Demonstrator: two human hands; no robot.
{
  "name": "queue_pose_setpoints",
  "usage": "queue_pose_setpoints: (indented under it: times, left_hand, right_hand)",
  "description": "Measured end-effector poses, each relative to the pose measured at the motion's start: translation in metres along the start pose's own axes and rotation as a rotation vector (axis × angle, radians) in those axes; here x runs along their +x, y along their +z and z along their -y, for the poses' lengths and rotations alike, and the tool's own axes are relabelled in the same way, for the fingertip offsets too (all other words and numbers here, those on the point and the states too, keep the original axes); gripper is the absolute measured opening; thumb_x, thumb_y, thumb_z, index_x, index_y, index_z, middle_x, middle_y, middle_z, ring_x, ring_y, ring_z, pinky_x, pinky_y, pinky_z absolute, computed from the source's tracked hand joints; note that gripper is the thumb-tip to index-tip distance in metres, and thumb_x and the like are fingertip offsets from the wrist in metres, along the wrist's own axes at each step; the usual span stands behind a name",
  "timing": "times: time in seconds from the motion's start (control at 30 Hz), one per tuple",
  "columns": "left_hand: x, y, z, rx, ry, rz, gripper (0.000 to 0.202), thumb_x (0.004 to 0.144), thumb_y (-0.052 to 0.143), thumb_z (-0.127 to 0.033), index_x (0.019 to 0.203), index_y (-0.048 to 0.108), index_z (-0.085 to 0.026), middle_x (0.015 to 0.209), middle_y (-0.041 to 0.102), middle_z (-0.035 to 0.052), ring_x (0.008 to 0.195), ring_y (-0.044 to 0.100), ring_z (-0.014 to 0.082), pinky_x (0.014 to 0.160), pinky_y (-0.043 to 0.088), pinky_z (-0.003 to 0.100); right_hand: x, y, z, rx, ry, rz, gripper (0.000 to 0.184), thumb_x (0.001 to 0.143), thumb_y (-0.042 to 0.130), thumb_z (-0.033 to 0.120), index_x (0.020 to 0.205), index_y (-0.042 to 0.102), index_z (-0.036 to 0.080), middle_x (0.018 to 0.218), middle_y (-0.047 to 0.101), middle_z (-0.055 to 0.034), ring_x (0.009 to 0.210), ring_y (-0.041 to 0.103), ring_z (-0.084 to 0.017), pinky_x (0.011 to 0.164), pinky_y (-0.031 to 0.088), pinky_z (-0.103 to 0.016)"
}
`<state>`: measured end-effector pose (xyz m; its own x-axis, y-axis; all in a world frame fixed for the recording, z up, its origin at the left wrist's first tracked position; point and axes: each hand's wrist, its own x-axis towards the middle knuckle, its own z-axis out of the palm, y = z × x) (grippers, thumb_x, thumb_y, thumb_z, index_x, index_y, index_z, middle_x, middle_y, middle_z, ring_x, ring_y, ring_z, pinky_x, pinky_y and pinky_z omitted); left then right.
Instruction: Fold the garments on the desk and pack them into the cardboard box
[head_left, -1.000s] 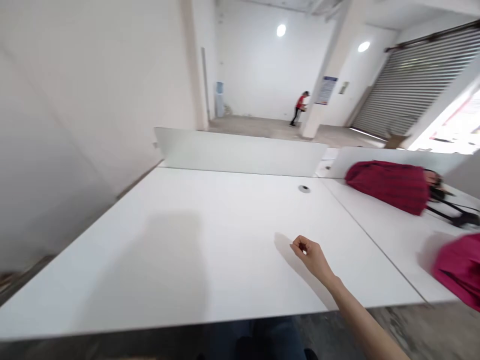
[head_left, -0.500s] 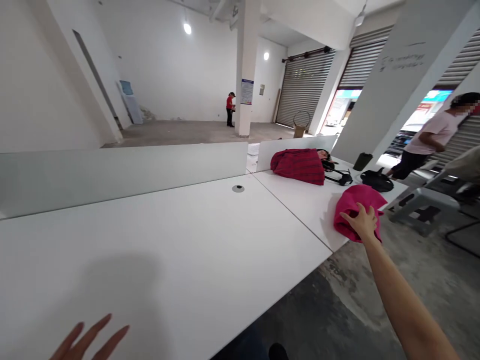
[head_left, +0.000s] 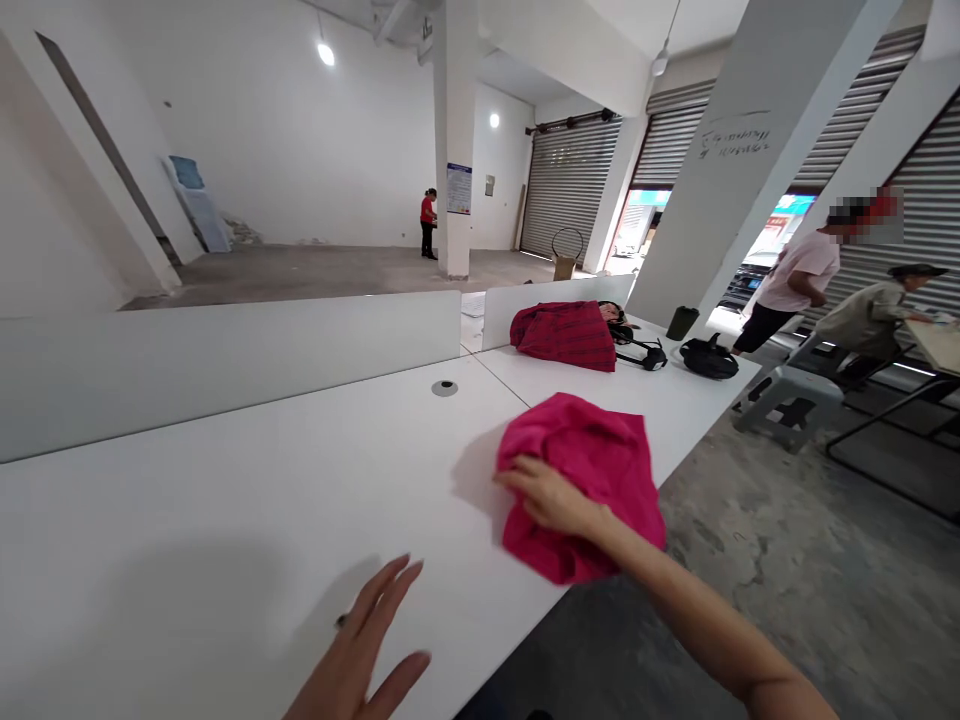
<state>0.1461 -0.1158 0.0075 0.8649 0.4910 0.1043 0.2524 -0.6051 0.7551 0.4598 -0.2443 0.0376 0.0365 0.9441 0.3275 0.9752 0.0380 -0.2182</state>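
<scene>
A crumpled bright pink cloth (head_left: 609, 455) is over the white table (head_left: 337, 470), near its front edge. My right hand (head_left: 553, 496) is closed on the left part of this cloth, with the fingers bent into its folds. What kind of cloth item it is, I cannot make out. To the left and nearer to me, my left hand (head_left: 366, 640) hovers over the table, its fingers stretched and thumb apart, holding nothing. A dark ring-like spot shows at one of its fingers.
A red plaid garment (head_left: 562, 335) lies at the back right, beside black straps (head_left: 645, 355), a black bag (head_left: 709, 357) and a dark green bottle (head_left: 682, 322). A low partition (head_left: 225, 345) lines the back edge. Grey stool (head_left: 799, 400) and several people stand or sit beyond.
My right hand has brought the pink cloth from the table's right end leftward and closer to me, and it has spread wider. My left hand has come up and right. The view has turned right.
</scene>
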Motion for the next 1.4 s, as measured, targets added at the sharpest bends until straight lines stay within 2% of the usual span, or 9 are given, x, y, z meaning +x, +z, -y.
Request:
queue_pose_setpoints:
  times: [0.17, 0.37, 0.57, 0.73, 0.87, 0.97, 1.07, 1.23, 1.4]
  left_hand:
    - [0.061, 0.027, -0.033, -0.197, -0.123, 0.174, 0.085, 0.082, 0.055, -0.051, 0.149, 0.008, -0.029, 0.154, 0.015, 0.011, 0.137, 0.027, 0.0292, 0.105, 0.037, 0.045]
    - [0.091, 0.028, -0.016, -0.187, -0.04, 0.061, 0.031, 0.085, 0.047, -0.026, 0.11, 0.062, -0.018, 0.115, 0.059, 0.0113, 0.111, 0.054, 0.0259, 0.1, 0.038, 0.041]
    - [0.093, -0.012, -0.054, -0.963, -0.283, -0.05, 0.038, 0.081, 0.06, -0.047, 0.106, 0.059, -0.019, 0.109, 0.063, 0.0086, 0.097, 0.059, 0.0206, 0.076, 0.046, 0.028]
    - [0.088, -0.032, -0.098, -1.271, -0.234, -0.044, 0.033, 0.071, 0.074, -0.04, 0.095, 0.059, -0.021, 0.098, 0.065, 0.0029, 0.085, 0.06, 0.0151, 0.07, 0.046, 0.023]
    - [0.087, -0.034, -0.132, -1.276, -0.153, 0.014, 0.027, 0.075, 0.07, -0.036, 0.094, 0.061, -0.02, 0.09, 0.064, 0.0015, 0.082, 0.06, 0.0144, 0.074, 0.048, 0.025]
    - [0.086, -0.029, -0.166, -1.077, 0.047, 0.238, 0.018, 0.081, 0.062, -0.033, 0.091, 0.064, -0.019, 0.09, 0.064, 0.0024, 0.084, 0.06, 0.0153, 0.077, 0.047, 0.027]
    - [0.082, -0.031, -0.199, -0.762, 0.302, 0.444, 0.016, 0.083, 0.059, -0.033, 0.085, 0.065, -0.018, 0.087, 0.064, 0.0025, 0.082, 0.059, 0.016, 0.076, 0.047, 0.028]
    - [0.066, -0.033, -0.205, -0.53, 0.36, 0.321, 0.038, 0.069, 0.073, -0.035, 0.101, 0.059, -0.021, 0.096, 0.063, 0.0023, 0.086, 0.058, 0.0184, 0.076, 0.047, 0.029]
    - [0.039, 0.024, -0.16, -0.695, 0.193, 0.577, 0.047, 0.068, 0.072, -0.028, 0.113, 0.058, -0.022, 0.098, 0.064, 0.0027, 0.089, 0.06, 0.0211, 0.079, 0.047, 0.034]
  right_hand:
    - [-0.005, 0.011, 0.065, 0.155, -0.151, 0.113, 0.072, 0.088, 0.049, 0.046, 0.146, 0.021, 0.014, 0.14, 0.041, -0.0162, 0.131, 0.035, -0.025, 0.112, 0.02, -0.047]
    - [-0.048, 0.001, 0.021, 0.038, 0.161, 0.153, 0.04, 0.091, 0.046, 0.036, 0.129, 0.05, 0.022, 0.137, 0.045, -0.0119, 0.124, 0.042, -0.027, 0.103, 0.033, -0.047]
    - [-0.085, -0.014, 0.018, 0.101, 0.373, 0.333, 0.022, 0.079, 0.037, 0.007, 0.081, 0.057, 0.017, 0.074, 0.058, -0.002, 0.065, 0.052, -0.013, 0.062, 0.038, -0.025]
    - [-0.108, -0.057, 0.038, 0.173, 0.393, 0.586, 0.016, 0.071, 0.044, 0.007, 0.067, 0.055, 0.018, 0.064, 0.055, 0.0002, 0.057, 0.045, -0.01, 0.055, 0.033, -0.023]
    - [-0.111, -0.082, 0.065, 0.322, 0.478, 0.228, 0.023, 0.085, 0.049, 0.03, 0.101, 0.062, 0.021, 0.095, 0.065, -0.0081, 0.082, 0.061, -0.019, 0.072, 0.048, -0.03]
    - [-0.086, -0.081, 0.096, 0.533, 0.341, -0.225, 0.069, 0.083, 0.056, 0.049, 0.142, 0.029, 0.027, 0.138, 0.045, -0.012, 0.12, 0.05, -0.026, 0.095, 0.045, -0.04]
    - [-0.057, -0.081, 0.12, 0.567, 0.256, -0.458, 0.092, 0.073, 0.069, 0.049, 0.146, 0.016, 0.031, 0.138, 0.044, -0.0091, 0.119, 0.05, -0.025, 0.092, 0.048, -0.037]
    - [-0.06, -0.121, 0.136, 0.309, 0.33, -0.486, 0.016, 0.081, 0.06, 0.033, 0.089, 0.064, 0.02, 0.065, 0.058, 0.0026, 0.057, 0.053, -0.012, 0.05, 0.044, -0.021]
    - [-0.102, -0.165, 0.143, 0.069, 0.478, -0.734, 0.012, 0.076, 0.064, 0.025, 0.087, 0.062, 0.021, 0.068, 0.058, 0.0022, 0.059, 0.053, -0.013, 0.049, 0.04, -0.021]
